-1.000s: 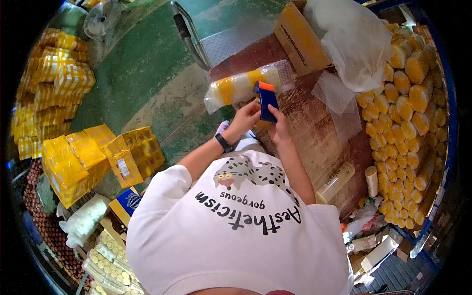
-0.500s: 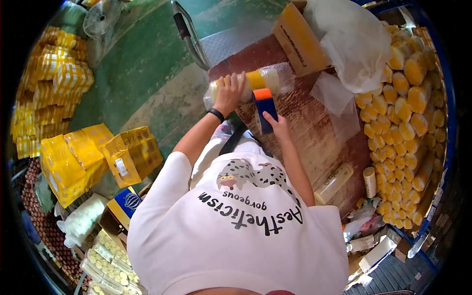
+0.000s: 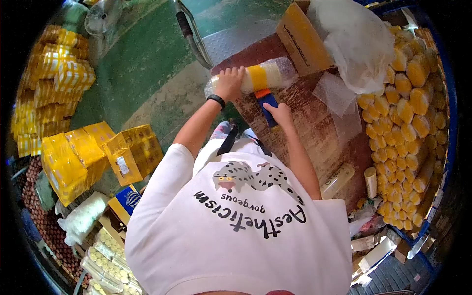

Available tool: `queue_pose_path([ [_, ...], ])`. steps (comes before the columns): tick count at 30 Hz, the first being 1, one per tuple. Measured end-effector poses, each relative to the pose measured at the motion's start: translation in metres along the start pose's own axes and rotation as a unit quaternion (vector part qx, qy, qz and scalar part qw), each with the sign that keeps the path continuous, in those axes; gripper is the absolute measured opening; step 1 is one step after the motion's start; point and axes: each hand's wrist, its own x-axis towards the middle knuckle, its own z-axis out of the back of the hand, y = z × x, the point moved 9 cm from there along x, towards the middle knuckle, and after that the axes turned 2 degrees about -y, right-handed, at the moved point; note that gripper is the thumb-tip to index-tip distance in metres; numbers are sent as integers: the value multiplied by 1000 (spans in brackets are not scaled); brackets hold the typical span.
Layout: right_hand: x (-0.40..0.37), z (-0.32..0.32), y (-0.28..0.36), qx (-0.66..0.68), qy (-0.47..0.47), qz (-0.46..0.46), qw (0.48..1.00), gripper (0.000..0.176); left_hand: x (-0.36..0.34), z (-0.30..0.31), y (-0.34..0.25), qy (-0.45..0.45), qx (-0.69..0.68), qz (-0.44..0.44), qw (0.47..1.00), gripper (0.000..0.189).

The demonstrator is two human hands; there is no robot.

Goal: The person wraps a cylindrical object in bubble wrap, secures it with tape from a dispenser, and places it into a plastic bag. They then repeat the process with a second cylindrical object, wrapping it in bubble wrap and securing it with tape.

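A bubble-wrapped cylindrical bundle [image 3: 284, 73] lies across the worn reddish-brown surface, with a wide band of yellow tape [image 3: 257, 77] around its middle. My left hand [image 3: 230, 83], a black band on its wrist, grips the bundle's left part with the fingers curled over the top. In my right hand [image 3: 281, 114] is a blue tape dispenser [image 3: 266, 109] with an orange front end, held against or just below the near side of the bundle at the yellow band. My right fingers are partly hidden behind the dispenser.
Plastic sheeting [image 3: 339, 103] and an open cardboard box [image 3: 305, 46] lie beyond my right hand. Many yellow-ended wrapped rolls [image 3: 405, 128] are stacked at right. Yellow-taped cartons [image 3: 73, 160] stand at left. A metal handle [image 3: 191, 37] rises at the far side.
My right hand has brought the dispenser's orange end up to the bundle. The bundle has turned slightly, and more of its yellow band shows. My left hand stays on it.
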Motion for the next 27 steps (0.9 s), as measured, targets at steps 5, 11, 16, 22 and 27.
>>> queue_pose_path([
  [5, -16, 21, 50, -211, -24, 71, 975, 53, 11, 5, 11, 59, -76, 11, 995, 93],
  [11, -61, 61, -63, -113, -159, 25, 981, 57, 2, -2, -7, -26, 4, -96, 995, 84],
  [16, -120, 85, -182, -35, -223, -162, 961, 61, -11, -1, -56, -107, 207, -83, 969, 63],
  [22, -152, 77, -237, -127, -274, -250, 920, 50, 45, -12, -40, -41, 40, 5, 998, 88],
  [27, -151, 105, -187, 41, -294, -103, 949, 48, 22, 40, -59, 18, -197, -48, 979, 99],
])
